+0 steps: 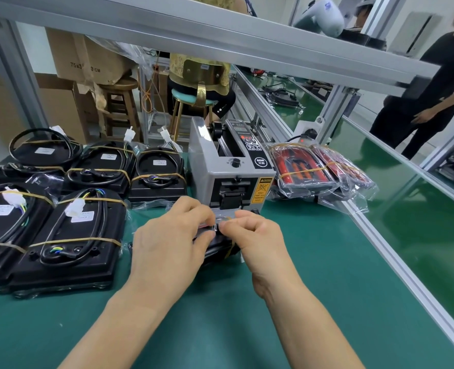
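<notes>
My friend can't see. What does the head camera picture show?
A left hand and a right hand pinch a black part wrapped in clear plastic, before a grey box-shaped tape machine on a green table mat. Black plastic plates with banded cables lie left.

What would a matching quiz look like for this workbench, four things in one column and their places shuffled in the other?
Things:
1 tape dispenser
2 bagged black unit
3 red packs
4 wooden stool

Places:
A beside the cardboard boxes, behind the bench
B pinched between left hand and right hand
C right of the dispenser
D mid-bench, just beyond the hands

Pairs: 1-D, 2-B, 3-C, 4-A
</notes>
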### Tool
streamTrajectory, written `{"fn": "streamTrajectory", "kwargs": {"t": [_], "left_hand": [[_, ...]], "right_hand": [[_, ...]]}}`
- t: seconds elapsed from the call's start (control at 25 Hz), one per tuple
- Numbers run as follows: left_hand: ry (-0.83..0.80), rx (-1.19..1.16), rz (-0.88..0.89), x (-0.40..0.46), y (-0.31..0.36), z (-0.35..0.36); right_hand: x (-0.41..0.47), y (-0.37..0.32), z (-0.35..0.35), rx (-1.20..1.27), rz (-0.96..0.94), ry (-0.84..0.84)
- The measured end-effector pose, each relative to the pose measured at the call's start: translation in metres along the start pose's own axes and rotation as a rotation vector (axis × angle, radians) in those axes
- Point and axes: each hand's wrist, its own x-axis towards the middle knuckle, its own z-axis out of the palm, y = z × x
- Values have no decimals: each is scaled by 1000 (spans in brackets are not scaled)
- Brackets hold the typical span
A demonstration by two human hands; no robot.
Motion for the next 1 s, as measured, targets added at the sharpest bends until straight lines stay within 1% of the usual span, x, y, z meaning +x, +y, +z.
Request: {"fn": "streamTrajectory", "kwargs": {"t": [0.32,0.4,0.48,0.56,0.64,0.76,0.84,1.0], "left_hand": [[-2,-11,31,1,-1,-1],[1,-16,31,2,-1,-1],[4,-24,30,2,-2,0],[10,-27,33,3,-2,0],[21,-24,36,3,-3,0],[36,-22,35,1,-3,0],[46,-13,51,0,-3,0],[43,-29,40,0,-3,-1]], "right_hand": [[4,6,4,-139,-77,34],[3,8,6,-179,-103,79],[4,13,4,-132,-96,177],[3,16,-1,-1,-65,233],[-1,17,-1,53,-71,182],[-4,17,4,-113,-90,98],[-2,15,7,-185,-94,96],[1,14,10,-177,-79,83]]}}
